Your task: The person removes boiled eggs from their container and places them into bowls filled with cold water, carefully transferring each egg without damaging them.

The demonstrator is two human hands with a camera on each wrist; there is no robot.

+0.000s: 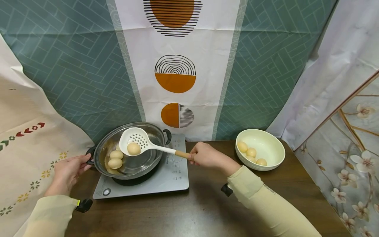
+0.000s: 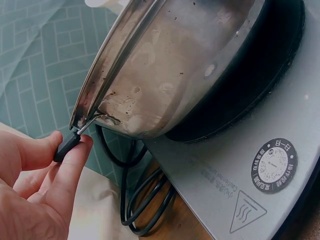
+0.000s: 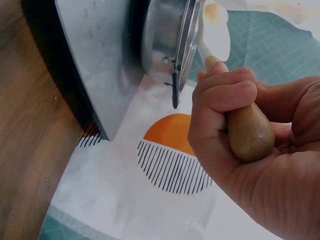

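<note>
A steel pan (image 1: 142, 169) stands on the induction cooktop (image 1: 174, 184), with two eggs (image 1: 115, 163) in its left part. My left hand (image 1: 66, 169) pinches the pan's black side handle (image 2: 66, 146) between thumb and fingers. Fingers curled, my right hand (image 1: 207, 154) grips the wooden handle (image 3: 250, 132) of a white slotted spoon (image 1: 140, 135). The spoon's bowl is above the pan and carries one pale egg (image 1: 134, 148). On the right, a cream bowl (image 1: 273, 148) holds several more eggs (image 1: 251, 152).
A brown wooden table (image 1: 142, 214) bears the cooktop and the bowl. Black cable (image 2: 127, 200) lies coiled by the cooktop's left side. A green and white patterned cloth (image 1: 204, 85) hangs behind, with a floral cloth (image 1: 349, 158) at the right.
</note>
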